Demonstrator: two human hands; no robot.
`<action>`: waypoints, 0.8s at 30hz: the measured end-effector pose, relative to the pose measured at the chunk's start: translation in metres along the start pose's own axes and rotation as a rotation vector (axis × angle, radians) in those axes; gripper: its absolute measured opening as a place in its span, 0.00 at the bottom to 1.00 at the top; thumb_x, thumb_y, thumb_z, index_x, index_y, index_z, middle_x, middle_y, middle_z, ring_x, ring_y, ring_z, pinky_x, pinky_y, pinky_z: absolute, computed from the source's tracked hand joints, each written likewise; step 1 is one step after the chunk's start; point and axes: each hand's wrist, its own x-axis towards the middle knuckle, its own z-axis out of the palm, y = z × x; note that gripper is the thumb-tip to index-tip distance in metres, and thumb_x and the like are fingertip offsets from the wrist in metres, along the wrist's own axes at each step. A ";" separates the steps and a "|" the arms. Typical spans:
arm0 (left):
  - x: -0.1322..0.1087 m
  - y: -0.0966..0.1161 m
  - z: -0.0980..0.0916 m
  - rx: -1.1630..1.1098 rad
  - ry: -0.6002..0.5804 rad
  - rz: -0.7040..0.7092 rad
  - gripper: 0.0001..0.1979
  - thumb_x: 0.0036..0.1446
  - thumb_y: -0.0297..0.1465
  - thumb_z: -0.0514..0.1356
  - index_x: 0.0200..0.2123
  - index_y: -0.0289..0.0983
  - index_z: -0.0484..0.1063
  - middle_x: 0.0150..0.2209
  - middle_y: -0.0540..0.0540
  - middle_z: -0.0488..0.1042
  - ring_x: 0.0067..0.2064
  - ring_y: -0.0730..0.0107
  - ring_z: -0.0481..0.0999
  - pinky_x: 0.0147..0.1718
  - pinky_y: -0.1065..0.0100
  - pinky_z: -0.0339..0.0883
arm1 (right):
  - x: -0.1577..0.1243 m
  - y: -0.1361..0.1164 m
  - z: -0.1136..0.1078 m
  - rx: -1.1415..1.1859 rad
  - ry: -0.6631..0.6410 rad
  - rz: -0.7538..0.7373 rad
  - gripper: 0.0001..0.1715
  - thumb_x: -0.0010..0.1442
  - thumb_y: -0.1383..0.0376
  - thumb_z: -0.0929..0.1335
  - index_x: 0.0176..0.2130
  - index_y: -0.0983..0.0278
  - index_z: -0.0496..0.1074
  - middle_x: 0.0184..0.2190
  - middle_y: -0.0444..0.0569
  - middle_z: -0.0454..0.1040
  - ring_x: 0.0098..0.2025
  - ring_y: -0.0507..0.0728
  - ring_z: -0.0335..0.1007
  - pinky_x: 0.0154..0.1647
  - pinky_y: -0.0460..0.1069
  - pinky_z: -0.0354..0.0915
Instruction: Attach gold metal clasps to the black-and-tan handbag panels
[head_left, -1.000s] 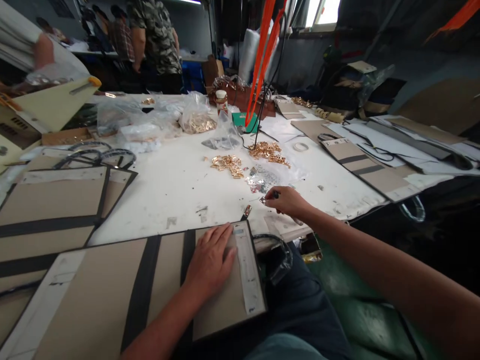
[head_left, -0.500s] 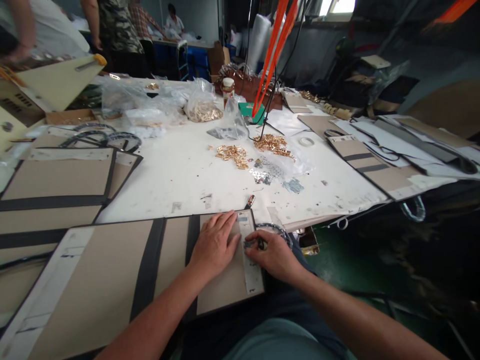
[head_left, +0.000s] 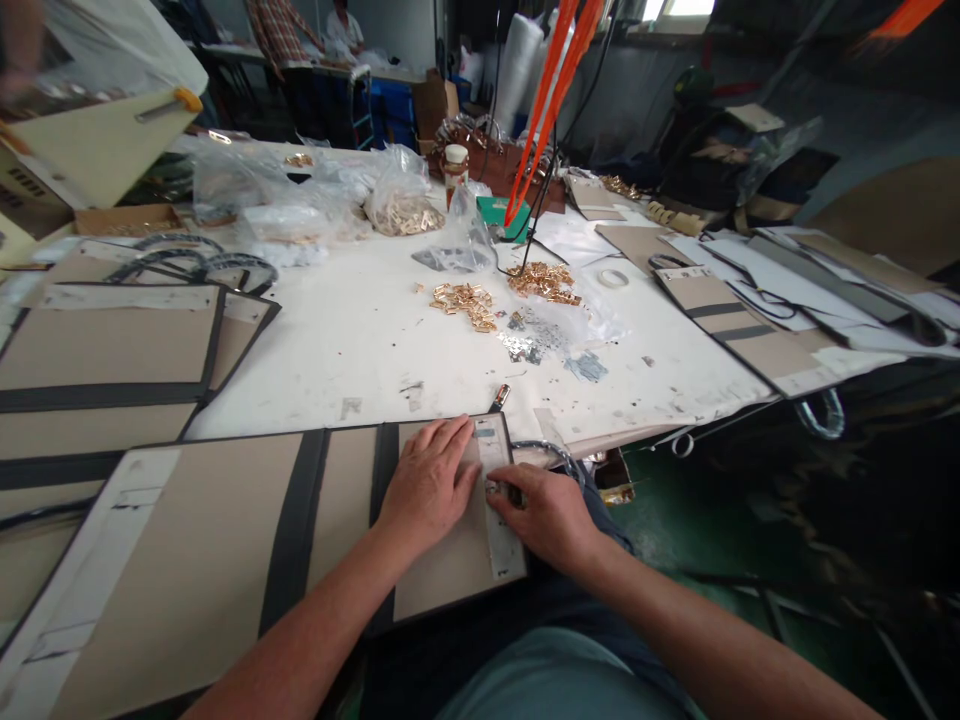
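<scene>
A beige panel with dark bands (head_left: 217, 530) lies along the table's near edge, its right end over my lap. My left hand (head_left: 431, 480) rests flat on it, fingers stretched toward the far edge. Beside it, my right hand (head_left: 551, 510) pinches at the white strip (head_left: 501, 545) on the panel's right end. Whatever sits between its thumb and forefinger is too small and hidden to name. A dark cord handle (head_left: 546, 447) curves out behind the right hand. One small gold-coloured metal fitting (head_left: 501, 396) stands at the panel's far edge.
Gold-coloured metal fittings (head_left: 465, 303) and small silver plates (head_left: 521, 347) lie in piles mid-table. More beige panels (head_left: 120, 345) are stacked at left. Orange straps (head_left: 541, 110) hang over the table. Plastic bags (head_left: 405, 200) stand behind. A person in a checked shirt (head_left: 281, 30) is far back.
My right thumb and forefinger have shifted slightly on the white strip. My left hand stays flat in place. The person in camouflage clothing at the back has left the view.
</scene>
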 end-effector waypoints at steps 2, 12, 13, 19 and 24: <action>0.000 0.000 0.000 -0.008 0.001 0.001 0.26 0.70 0.36 0.58 0.69 0.38 0.66 0.68 0.39 0.70 0.67 0.46 0.66 0.65 0.43 0.65 | 0.000 -0.001 -0.003 -0.071 -0.031 -0.018 0.14 0.68 0.59 0.71 0.51 0.54 0.82 0.43 0.50 0.84 0.43 0.61 0.81 0.42 0.49 0.68; -0.002 -0.004 0.001 -0.018 0.006 -0.012 0.26 0.71 0.37 0.58 0.69 0.39 0.65 0.68 0.40 0.70 0.67 0.48 0.66 0.66 0.43 0.64 | 0.024 -0.011 -0.051 0.718 0.154 0.058 0.17 0.64 0.52 0.74 0.31 0.61 0.77 0.22 0.43 0.72 0.23 0.53 0.65 0.27 0.48 0.63; -0.002 -0.004 0.001 -0.017 0.004 -0.011 0.26 0.71 0.37 0.58 0.69 0.38 0.65 0.68 0.40 0.70 0.67 0.48 0.66 0.65 0.42 0.64 | 0.032 -0.015 -0.056 0.851 0.200 0.048 0.22 0.65 0.50 0.74 0.28 0.61 0.72 0.19 0.41 0.69 0.20 0.51 0.61 0.24 0.48 0.60; -0.002 -0.006 0.000 -0.011 -0.022 -0.009 0.26 0.71 0.36 0.57 0.69 0.35 0.65 0.69 0.40 0.69 0.67 0.49 0.65 0.66 0.44 0.63 | 0.099 -0.030 -0.050 1.350 0.484 -0.067 0.29 0.64 0.49 0.73 0.24 0.60 0.59 0.18 0.38 0.61 0.16 0.49 0.55 0.18 0.47 0.53; 0.000 -0.005 -0.001 -0.050 -0.034 -0.028 0.26 0.70 0.36 0.58 0.69 0.39 0.66 0.69 0.42 0.69 0.67 0.48 0.65 0.66 0.44 0.64 | 0.125 -0.024 -0.031 1.391 0.513 -0.018 0.29 0.64 0.49 0.72 0.23 0.60 0.58 0.18 0.36 0.56 0.14 0.48 0.52 0.17 0.46 0.51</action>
